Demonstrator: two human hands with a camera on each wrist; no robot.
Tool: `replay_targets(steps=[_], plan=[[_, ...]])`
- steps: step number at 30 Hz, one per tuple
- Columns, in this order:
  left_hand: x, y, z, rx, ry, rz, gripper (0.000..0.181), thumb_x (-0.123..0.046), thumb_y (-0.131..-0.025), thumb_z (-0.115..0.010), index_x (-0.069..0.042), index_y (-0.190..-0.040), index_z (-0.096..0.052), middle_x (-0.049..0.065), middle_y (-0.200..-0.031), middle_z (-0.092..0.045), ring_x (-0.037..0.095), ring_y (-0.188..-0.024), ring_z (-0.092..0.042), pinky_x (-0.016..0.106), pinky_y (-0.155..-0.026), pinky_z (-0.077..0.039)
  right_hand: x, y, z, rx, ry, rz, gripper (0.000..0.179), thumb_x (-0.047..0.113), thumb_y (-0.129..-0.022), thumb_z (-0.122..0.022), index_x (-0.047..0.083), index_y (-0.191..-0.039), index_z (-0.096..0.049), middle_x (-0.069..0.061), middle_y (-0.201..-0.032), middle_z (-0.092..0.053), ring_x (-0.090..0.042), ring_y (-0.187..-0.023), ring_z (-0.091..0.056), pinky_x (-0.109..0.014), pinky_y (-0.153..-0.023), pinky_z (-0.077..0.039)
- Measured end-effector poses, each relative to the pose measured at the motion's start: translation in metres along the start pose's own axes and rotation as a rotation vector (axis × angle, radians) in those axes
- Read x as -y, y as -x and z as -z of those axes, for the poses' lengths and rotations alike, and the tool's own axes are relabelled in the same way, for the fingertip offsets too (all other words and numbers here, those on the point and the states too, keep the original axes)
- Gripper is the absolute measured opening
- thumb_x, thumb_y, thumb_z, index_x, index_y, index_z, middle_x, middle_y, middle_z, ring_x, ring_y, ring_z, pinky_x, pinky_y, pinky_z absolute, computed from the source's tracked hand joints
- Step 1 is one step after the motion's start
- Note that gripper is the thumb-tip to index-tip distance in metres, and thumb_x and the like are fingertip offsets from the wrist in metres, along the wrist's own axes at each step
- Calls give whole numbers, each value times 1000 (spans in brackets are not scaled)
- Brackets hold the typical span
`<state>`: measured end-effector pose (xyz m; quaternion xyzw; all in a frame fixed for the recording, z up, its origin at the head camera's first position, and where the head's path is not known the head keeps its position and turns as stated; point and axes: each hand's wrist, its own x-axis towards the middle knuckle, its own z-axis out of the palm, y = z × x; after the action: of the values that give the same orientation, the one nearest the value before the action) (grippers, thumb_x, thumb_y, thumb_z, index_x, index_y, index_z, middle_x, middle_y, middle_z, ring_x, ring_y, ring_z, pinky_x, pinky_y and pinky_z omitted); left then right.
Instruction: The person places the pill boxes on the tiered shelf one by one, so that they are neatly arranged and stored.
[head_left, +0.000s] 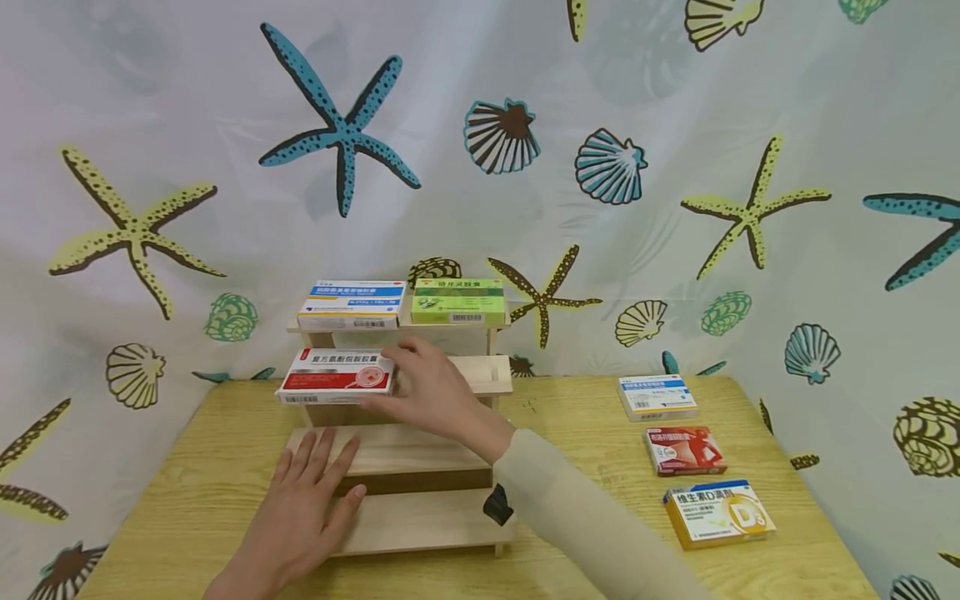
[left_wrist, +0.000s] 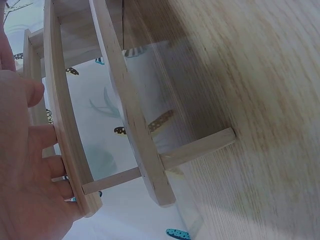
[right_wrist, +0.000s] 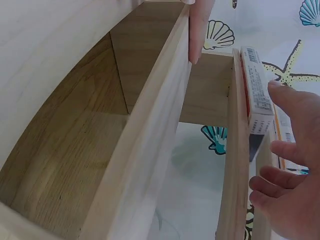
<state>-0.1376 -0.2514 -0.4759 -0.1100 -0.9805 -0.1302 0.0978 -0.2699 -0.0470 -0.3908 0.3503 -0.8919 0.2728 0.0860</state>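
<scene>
A red and white medicine box (head_left: 337,372) lies on the left of the second tier of a wooden step shelf (head_left: 420,450), slightly past its edge. At the box's right end is my right hand (head_left: 435,392), thumb near the front edge and index finger by the back corner; in the right wrist view the fingers (right_wrist: 270,187) do not wrap round it. My left hand (head_left: 307,500) rests with spread fingers against the left end of the third tier. In the left wrist view its fingertips (left_wrist: 55,165) touch a wooden board.
On the top tier stand a blue and white box (head_left: 352,304) and a green box (head_left: 459,302). At the table's right lie another blue and white box (head_left: 657,397), a red box (head_left: 686,451) and a yellow and white D3 box (head_left: 718,513). A patterned curtain (head_left: 555,217) hangs behind.
</scene>
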Motion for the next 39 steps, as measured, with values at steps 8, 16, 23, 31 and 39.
replay_targets(steps=[8,16,23,31,39], plan=[[-1,0,0,-12,-1,0,64,-46,-108,-52,-10,-161,-44,28,-169,-31,53,-156,-28,71,-124,-24,-17,28,23,-253,-136,61,33,23,-96,-77,5,-124,-74,-9,-124,-76,-25,-121,-70,-40,-106,-57],[-1,1,0,5,-2,12,65,-47,-109,-50,-10,-162,-42,28,-170,-29,53,-157,-26,70,-125,-23,-53,67,54,-336,-218,96,25,13,-93,-80,4,-116,-77,-11,-114,-79,-26,-110,-74,-42,-97,-61],[-1,0,0,17,-6,14,66,-48,-110,-48,-10,-163,-41,28,-170,-28,53,-157,-25,71,-125,-21,-88,105,76,-334,-257,0,32,13,-92,-81,5,-122,-75,-10,-120,-77,-28,-111,-73,-47,-97,-60],[-2,0,1,5,-1,7,65,-47,-109,-49,-9,-162,-43,29,-169,-29,53,-156,-26,71,-124,-23,-134,143,94,-354,-185,-122,33,13,-93,-82,10,-125,-75,-8,-124,-76,-29,-113,-70,-50,-98,-59],[-2,0,0,-6,0,-8,64,-46,-109,-50,-9,-162,-44,29,-169,-31,54,-156,-28,72,-123,-24,-179,183,106,-346,-128,-239,38,16,-94,-81,11,-130,-73,-9,-130,-74,-30,-117,-68,-37,-97,-57]])
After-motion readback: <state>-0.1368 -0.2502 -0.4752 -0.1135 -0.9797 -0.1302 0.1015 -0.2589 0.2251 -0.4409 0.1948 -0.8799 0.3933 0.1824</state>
